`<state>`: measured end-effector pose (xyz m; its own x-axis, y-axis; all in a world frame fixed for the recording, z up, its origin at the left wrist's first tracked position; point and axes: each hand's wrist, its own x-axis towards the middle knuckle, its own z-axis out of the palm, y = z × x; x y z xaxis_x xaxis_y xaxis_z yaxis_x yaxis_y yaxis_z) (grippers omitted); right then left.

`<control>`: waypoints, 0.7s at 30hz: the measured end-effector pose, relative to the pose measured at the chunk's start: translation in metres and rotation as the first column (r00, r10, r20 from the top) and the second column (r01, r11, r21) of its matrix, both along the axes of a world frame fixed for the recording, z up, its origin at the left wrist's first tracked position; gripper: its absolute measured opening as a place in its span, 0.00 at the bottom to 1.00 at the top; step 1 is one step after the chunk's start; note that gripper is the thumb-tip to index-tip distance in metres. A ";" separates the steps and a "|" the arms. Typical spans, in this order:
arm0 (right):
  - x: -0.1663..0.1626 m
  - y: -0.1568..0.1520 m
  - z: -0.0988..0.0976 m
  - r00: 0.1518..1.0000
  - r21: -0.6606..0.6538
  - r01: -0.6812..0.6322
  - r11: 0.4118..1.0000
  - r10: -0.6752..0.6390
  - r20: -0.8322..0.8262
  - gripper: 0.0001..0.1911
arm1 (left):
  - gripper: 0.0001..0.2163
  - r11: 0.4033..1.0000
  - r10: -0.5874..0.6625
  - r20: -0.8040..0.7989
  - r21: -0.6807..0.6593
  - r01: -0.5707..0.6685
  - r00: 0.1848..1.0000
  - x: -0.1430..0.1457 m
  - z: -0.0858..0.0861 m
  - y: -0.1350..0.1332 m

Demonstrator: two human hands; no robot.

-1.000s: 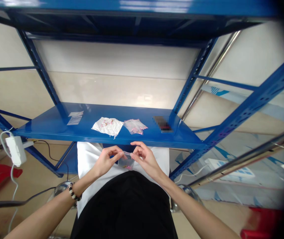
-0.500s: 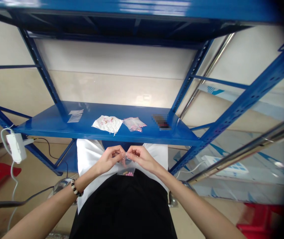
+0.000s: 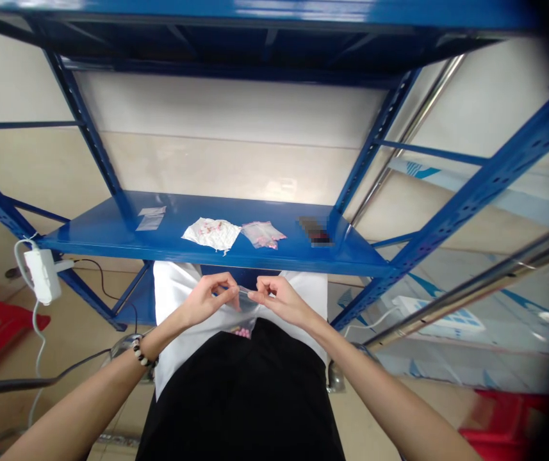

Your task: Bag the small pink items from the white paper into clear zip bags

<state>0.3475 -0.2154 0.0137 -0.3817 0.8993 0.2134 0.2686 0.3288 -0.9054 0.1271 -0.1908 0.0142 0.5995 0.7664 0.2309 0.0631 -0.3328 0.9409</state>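
The bag (image 3: 244, 317) is thin, clear plastic, hanging below the front edge of the shelf (image 3: 120, 242), over the person's lap. Small, round, glossy pink beads (image 3: 243, 333) gather in its bottom corner, beside a few yellowish bits. The left hand (image 3: 213, 298) has its fingers narrowed on the left end of the bag's top strip; the right hand (image 3: 280, 299) pinches the other end between thumb and bent forefinger.

On the smooth, painted blue metal lie a white sheet (image 3: 211, 234) (cloth or paper, I cannot tell), crumpled, with pinkish specks on it and ragged threads at its near edge, and just beside it a second bag (image 3: 262, 234), wrinkled and translucent, with more pink pieces. Farther left are flat clear sachets (image 3: 151, 219); at the right, a dark oblong (image 3: 316, 231), pixelated. Blue marks on the pale film (image 3: 447, 182) are too blurred to read.
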 end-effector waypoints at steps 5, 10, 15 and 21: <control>-0.004 0.009 -0.002 0.999 -0.019 -0.003 1.000 0.003 -0.035 0.19 | 0.12 1.000 0.015 -0.053 0.020 -0.014 0.998 0.009 -0.005 0.015; -0.010 0.012 -0.005 0.996 -0.025 -0.066 0.997 0.064 -0.067 0.18 | 0.14 0.998 -0.003 -0.025 0.059 0.005 1.000 0.020 -0.010 0.018; -0.013 0.005 -0.012 0.988 -0.059 -0.028 0.998 0.019 -0.151 0.18 | 0.14 0.998 0.065 0.065 -0.011 -0.064 0.996 0.017 -0.010 0.004; -0.011 0.019 -0.014 0.983 -0.079 0.013 0.997 -0.028 -0.183 0.18 | 0.15 0.986 0.099 0.075 -0.145 -0.087 0.992 0.019 -0.013 0.014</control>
